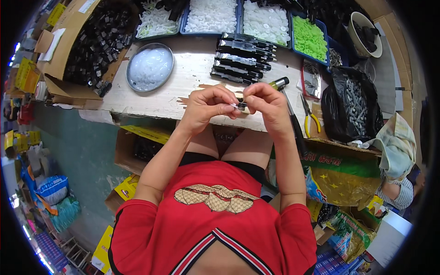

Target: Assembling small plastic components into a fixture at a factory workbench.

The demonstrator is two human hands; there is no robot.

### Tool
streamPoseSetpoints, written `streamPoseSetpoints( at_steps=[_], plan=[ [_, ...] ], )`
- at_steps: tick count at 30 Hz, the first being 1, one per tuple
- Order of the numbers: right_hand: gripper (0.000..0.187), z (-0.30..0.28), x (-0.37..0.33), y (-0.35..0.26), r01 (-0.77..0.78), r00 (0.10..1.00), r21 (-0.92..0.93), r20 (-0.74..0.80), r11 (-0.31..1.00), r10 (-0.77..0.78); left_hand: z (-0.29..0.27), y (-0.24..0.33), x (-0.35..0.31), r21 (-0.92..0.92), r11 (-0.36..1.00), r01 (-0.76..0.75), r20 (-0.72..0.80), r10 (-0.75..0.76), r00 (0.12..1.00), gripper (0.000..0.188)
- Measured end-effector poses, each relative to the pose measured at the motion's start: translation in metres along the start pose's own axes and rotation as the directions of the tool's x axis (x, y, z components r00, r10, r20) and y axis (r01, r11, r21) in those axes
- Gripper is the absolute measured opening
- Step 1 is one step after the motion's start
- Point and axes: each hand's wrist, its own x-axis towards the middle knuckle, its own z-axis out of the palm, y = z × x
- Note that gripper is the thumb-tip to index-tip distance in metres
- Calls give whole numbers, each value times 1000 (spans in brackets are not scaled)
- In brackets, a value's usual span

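My left hand (201, 107) is closed in a pinch on a small white plastic part (234, 106), held just above the table's front edge. Facing it, my right hand (270, 107) pinches a small black part (242, 105) between thumb and fingers. The two parts meet or nearly touch; the fingers cover most of them. A pale wooden block lies partly hidden beneath my hands. Just beyond them, a stack of long black assemblies (240, 57) with shiny metal strips lies on the white worktable (190, 59).
A round dish of whitish grease (150, 67) stands left, beside a carton of black parts (98, 43). Trays of white parts (211, 16) and green parts (309, 39) line the back. Yellow-handled pliers (313, 121) and a black bag of metal pieces (355, 107) are right.
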Motion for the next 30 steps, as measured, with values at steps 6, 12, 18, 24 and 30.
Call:
streamPoseSetpoints(
  at_steps=[6,12,18,24,30],
  plan=[
    [7,18,-1,6,-82,997,24,14,996,81,-4,3,-14,31,999,-37,20,37,999,8],
    [7,22,1,8,-99,995,5,14,995,99,-3,0,-19,190,969,-160,-22,167,986,10],
    [9,24,2,7,-145,987,-46,65,988,148,-4,3,-23,461,840,-286,29,307,951,11],
    [11,27,-4,14,72,990,-357,140,931,-23,-14,3,-30,536,793,-288,73,297,952,6],
    [11,31,-12,22,328,936,-621,111,712,-335,-12,0,-31,427,883,-195,-62,243,968,5]
  ],
)
